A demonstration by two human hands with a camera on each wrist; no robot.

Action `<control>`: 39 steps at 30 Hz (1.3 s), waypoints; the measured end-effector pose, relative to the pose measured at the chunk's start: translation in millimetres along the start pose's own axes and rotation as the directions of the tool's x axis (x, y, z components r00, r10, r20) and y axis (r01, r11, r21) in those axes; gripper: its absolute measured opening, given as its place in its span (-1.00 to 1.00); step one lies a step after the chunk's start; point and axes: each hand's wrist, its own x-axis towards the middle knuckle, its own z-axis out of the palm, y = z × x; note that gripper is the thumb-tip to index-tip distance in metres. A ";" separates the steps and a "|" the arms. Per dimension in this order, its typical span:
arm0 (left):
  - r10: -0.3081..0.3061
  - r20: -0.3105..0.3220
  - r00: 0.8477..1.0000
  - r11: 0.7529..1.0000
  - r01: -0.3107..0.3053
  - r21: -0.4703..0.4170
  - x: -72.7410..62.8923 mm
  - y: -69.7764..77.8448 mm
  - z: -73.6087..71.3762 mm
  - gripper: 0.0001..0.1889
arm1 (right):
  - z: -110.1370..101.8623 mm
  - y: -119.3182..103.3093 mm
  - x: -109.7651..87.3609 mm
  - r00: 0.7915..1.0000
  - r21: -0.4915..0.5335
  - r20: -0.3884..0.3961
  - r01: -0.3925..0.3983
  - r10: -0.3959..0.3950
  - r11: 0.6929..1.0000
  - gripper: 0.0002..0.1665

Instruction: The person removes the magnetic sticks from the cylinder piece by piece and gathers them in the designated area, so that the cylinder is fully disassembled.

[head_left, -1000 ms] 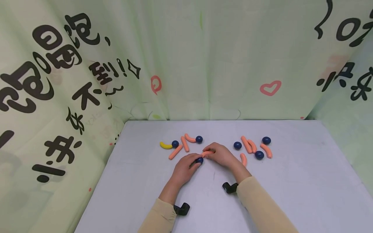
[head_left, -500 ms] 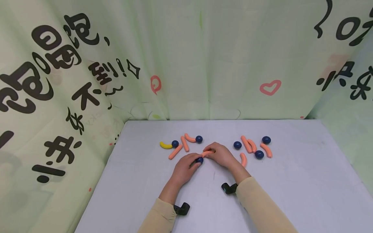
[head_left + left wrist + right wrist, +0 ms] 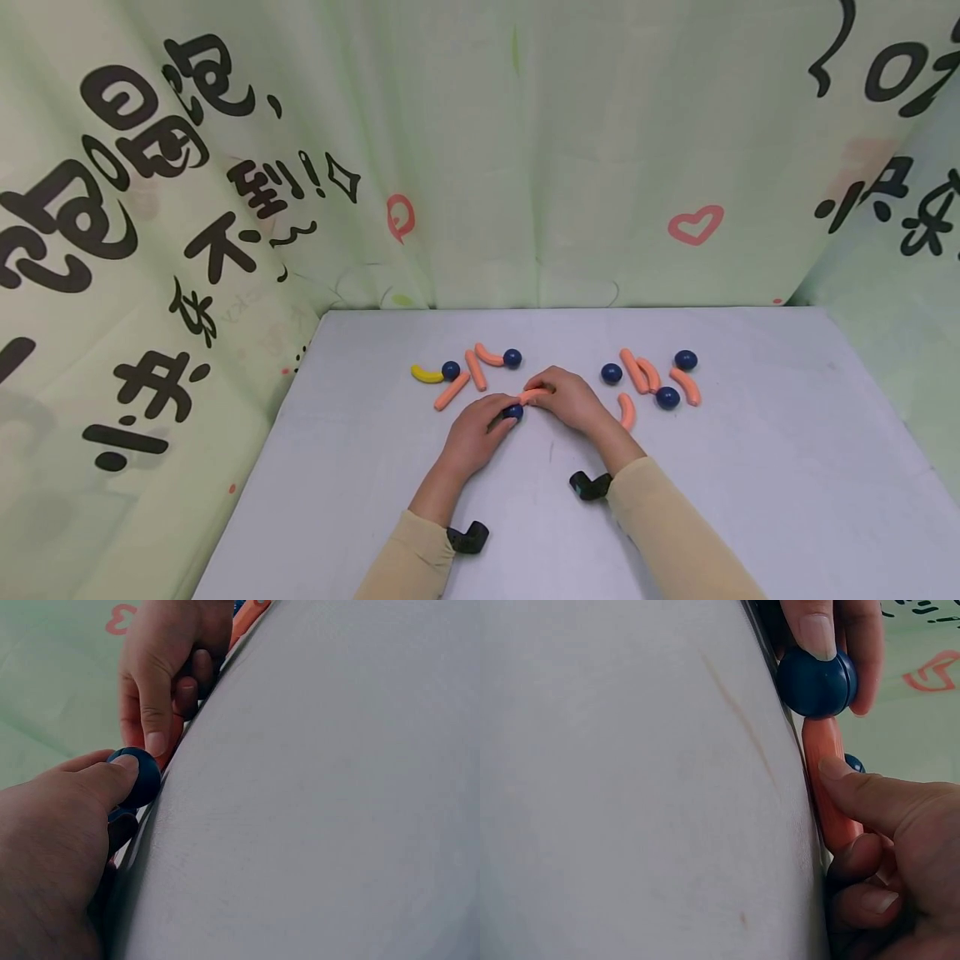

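Note:
Near the middle of the table [image 3: 555, 517], my left hand [image 3: 474, 433] pinches a dark blue ball [image 3: 513, 412] between thumb and fingers. My right hand [image 3: 576, 406] pinches an orange rod [image 3: 531, 395], its thumb lying along the side. In the right wrist view, one end of the rod [image 3: 824, 750] touches the underside of the ball [image 3: 815, 684]. A seam line runs round the ball there. Seen from the left wrist, the ball [image 3: 141, 780] hides the place where the two meet, and the fingers cover much of the rod.
Beyond my left hand lie a yellow curved rod [image 3: 427, 375] against a blue ball [image 3: 451, 371], several orange rods [image 3: 452, 392] and another blue ball [image 3: 512, 359]. To the right are more orange rods [image 3: 633, 372] and blue balls [image 3: 667, 398]. A printed curtain [image 3: 480, 167] surrounds the table.

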 end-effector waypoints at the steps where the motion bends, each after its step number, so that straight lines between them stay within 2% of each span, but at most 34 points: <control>1: 0.002 -0.001 1.000 1.000 -0.002 -0.001 0.1 -0.1 0.2 -0.59 | 0.1 0.6 -0.3 1.000 -0.002 -0.005 0.005 -0.005 1.000 -0.76; 7: 0.018 -0.010 1.000 1.000 -0.018 -0.005 0.4 -1.6 0.6 -0.60 | 0.7 2.2 -1.2 1.000 0.001 -0.028 0.016 -0.016 1.000 -0.76; 16: 0.007 0.003 1.000 1.000 -0.007 -0.009 -1.1 -1.5 -0.4 -0.58 | -0.2 -3.4 4.4 0.998 0.039 -0.049 -0.034 0.036 0.999 -0.63; 25: 0.025 -0.008 1.000 1.000 -0.025 0.001 -0.5 -1.4 0.7 -0.58 | 1.3 -17.0 22.9 0.999 0.051 -0.006 -0.031 0.032 0.998 -0.58; 34: 0.020 -0.005 1.000 1.000 -0.020 0.001 -0.2 -1.2 0.8 -0.57 | 5.7 -29.2 39.1 0.998 0.015 0.028 -0.057 0.057 0.998 -0.67; 39: 0.029 -0.003 1.000 1.000 -0.029 0.004 0.5 -2.8 1.2 -0.57 | 10.7 -28.7 44.0 0.996 0.042 0.053 -0.078 0.075 0.996 -0.73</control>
